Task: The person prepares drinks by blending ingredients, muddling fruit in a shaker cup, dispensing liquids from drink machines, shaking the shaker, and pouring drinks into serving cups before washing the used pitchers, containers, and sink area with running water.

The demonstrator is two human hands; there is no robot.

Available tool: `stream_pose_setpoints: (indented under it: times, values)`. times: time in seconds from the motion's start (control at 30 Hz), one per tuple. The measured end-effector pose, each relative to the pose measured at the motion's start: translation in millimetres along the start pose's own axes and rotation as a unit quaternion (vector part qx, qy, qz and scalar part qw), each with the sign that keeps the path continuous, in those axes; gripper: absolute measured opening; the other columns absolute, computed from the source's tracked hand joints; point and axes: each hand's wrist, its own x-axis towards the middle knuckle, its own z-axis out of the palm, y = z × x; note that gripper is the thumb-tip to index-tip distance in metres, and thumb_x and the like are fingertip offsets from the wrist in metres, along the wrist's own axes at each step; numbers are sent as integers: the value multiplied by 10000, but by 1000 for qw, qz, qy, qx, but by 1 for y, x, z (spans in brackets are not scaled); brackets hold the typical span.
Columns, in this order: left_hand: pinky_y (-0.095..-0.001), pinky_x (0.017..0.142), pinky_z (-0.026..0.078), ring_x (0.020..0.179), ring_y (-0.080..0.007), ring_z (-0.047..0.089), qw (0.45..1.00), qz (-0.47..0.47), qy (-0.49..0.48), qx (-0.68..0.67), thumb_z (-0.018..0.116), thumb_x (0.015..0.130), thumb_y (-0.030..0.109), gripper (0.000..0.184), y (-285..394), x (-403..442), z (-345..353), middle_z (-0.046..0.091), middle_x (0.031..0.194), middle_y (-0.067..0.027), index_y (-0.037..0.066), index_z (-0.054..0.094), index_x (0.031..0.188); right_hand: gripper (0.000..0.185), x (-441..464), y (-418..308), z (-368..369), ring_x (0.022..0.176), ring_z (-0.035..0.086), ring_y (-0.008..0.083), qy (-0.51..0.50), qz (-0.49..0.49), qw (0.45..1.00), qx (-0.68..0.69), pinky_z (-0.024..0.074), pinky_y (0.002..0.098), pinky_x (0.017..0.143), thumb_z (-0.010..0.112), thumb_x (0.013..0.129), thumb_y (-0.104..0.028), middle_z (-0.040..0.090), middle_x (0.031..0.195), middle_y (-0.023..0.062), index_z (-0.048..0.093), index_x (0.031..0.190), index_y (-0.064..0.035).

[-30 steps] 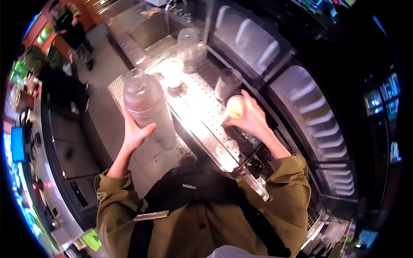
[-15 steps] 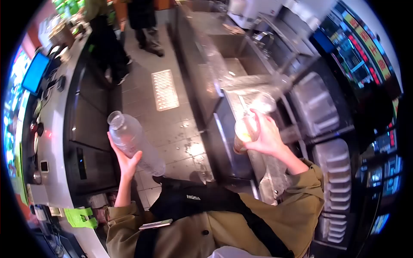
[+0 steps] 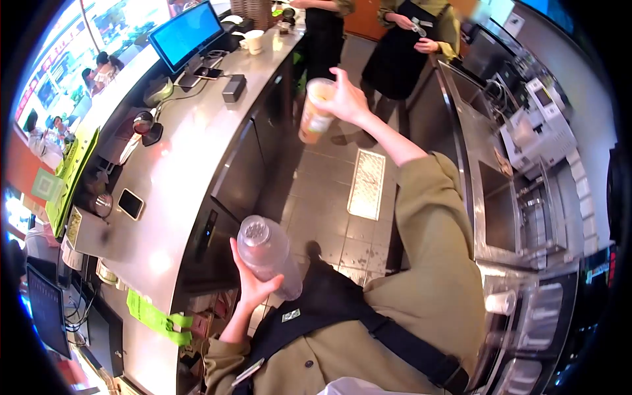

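Note:
My left hand (image 3: pixel 253 286) is wrapped round a clear plastic shaker (image 3: pixel 280 266). The shaker's narrow top points up toward me and shows a perforated, strainer-like face. Farther out, above the floor near the counter's far part, my right hand (image 3: pixel 345 102) grips the upper part of a clear drink cup (image 3: pixel 316 122). Inside the cup is an orange-tan drink, and a pale label-like patch shows on its side. The cup tilts a little.
A long counter (image 3: pixel 178 191) on the left holds a blue-screened monitor (image 3: pixel 186 36), a phone (image 3: pixel 131 204) and a white cup (image 3: pixel 253 41). Two people stand ahead; one person's hands (image 3: pixel 424 39) hold a small item. Metal sinks (image 3: pixel 498 210) line the right.
My view has turned left toward the counter. My right hand has carried the drink cup from the right-hand metal worktop across toward the counter. My left hand keeps hold of the shaker.

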Motion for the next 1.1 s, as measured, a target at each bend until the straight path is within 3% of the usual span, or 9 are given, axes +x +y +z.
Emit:
stream_pose_setpoints:
  times: [0.13, 0.3, 0.53, 0.67, 0.77, 0.87, 0.9, 0.97, 1.1]
  values:
    - [-432, 978, 289, 1196, -283, 313, 998, 1, 55, 21, 776, 545, 170, 1246, -16, 65, -10, 201, 1332, -179, 121, -184, 1337, 883, 153, -6, 99, 928, 570, 315, 5, 2, 1000, -1, 417, 412, 799, 674, 550, -483, 568, 1000, 207, 310, 1229, -51]
    - [-407, 974, 297, 1196, -258, 314, 990, -7, 121, 72, 783, 570, 154, 1247, -36, 175, -14, 202, 1333, -177, 107, -208, 1327, 880, 305, -3, 199, 963, 543, 326, -24, -6, 1000, -2, 337, 457, 851, 702, 526, -388, 551, 1019, 215, 281, 1226, -61]
    - [-389, 1002, 250, 1218, -255, 280, 978, -49, 156, 131, 798, 555, 209, 1278, -42, 295, -15, 175, 1337, -184, 34, -220, 1305, 833, 433, 6, 294, 993, 533, 310, -115, -3, 993, 18, 331, 457, 846, 678, 544, -361, 538, 1045, 199, 293, 1215, -49]
    - [-403, 1009, 225, 1240, -262, 239, 976, -60, 191, 88, 805, 535, 307, 1308, -50, 334, -11, 139, 1351, -174, 41, -212, 1312, 885, 471, 7, 329, 946, 561, 324, -87, -33, 996, -19, 357, 484, 849, 669, 510, -400, 582, 1000, 179, 282, 1229, -60]
    - [-397, 998, 250, 1215, -252, 284, 981, -25, 167, 100, 807, 552, 273, 1299, -60, 349, -8, 179, 1334, -183, 23, -227, 1298, 1037, 475, 8, 329, 1120, 439, 322, -145, -32, 989, -13, 272, 511, 953, 697, 504, -485, 461, 1181, 203, 203, 1304, -47]
    - [-410, 1004, 233, 1217, -259, 280, 980, -6, 149, 135, 804, 545, 331, 1306, -66, 363, -1, 177, 1338, -184, 19, -211, 1305, 1117, 463, 22, 334, 1234, 275, 338, -56, -84, 993, 55, 205, 484, 1011, 721, 498, -567, 299, 1312, 215, 191, 1321, -29]
    - [-414, 1006, 225, 1219, -262, 277, 979, 3, 135, 153, 801, 541, 355, 1309, -72, 365, -1, 178, 1340, -184, 19, -204, 1309, 1074, 449, 22, 315, 1229, 264, 348, -17, -143, 972, 184, 197, 464, 1018, 723, 522, -542, 288, 1307, 225, 220, 1305, -5]
    - [-420, 1019, 193, 1233, -273, 252, 985, 23, 89, 144, 797, 514, 416, 1320, -82, 378, 10, 180, 1345, -187, 19, -164, 1327, 958, 372, 36, 253, 1209, 290, 332, 49, -24, 959, 276, 219, 436, 1009, 697, 577, -492, 313, 1289, 211, 276, 1279, 5]
    - [-423, 1033, 180, 1241, -285, 246, 983, 73, -37, 162, 783, 563, 319, 1202, -109, 392, 43, 144, 1361, -201, -8, -71, 1343, 689, 141, 115, 129, 1082, 448, 231, 232, 78, 904, 350, 364, 357, 923, 710, 670, -214, 420, 1177, 140, 361, 1224, 0]
